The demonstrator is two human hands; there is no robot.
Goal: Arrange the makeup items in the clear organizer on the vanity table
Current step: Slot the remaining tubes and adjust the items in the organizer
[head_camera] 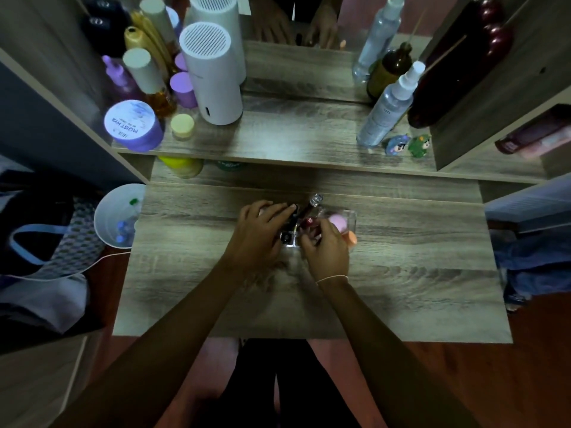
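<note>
Organizer [350,216]: two sponges, two hands

The vanity table [401,273] presented a grey-brown wood-grain surface, matt, with streaked figuring running across its width. The clear organizer [350,216] appeared to be transparent hard plastic, glossy at its edges. A pink sponge [336,222] inside it looked soft and matt; an orange sponge [350,237] beside it looked likewise. A dark red tube [307,211] showed a glossy body and a shiny silver cap. On the upper shelf [293,143], of the same wood-grain finish, the white cylinder [213,78] appeared to be smooth matt plastic with a slotted top. The spray bottle [386,109] was translucent, frosted plastic. The purple jar [133,125] carried a smooth printed lid.
</note>
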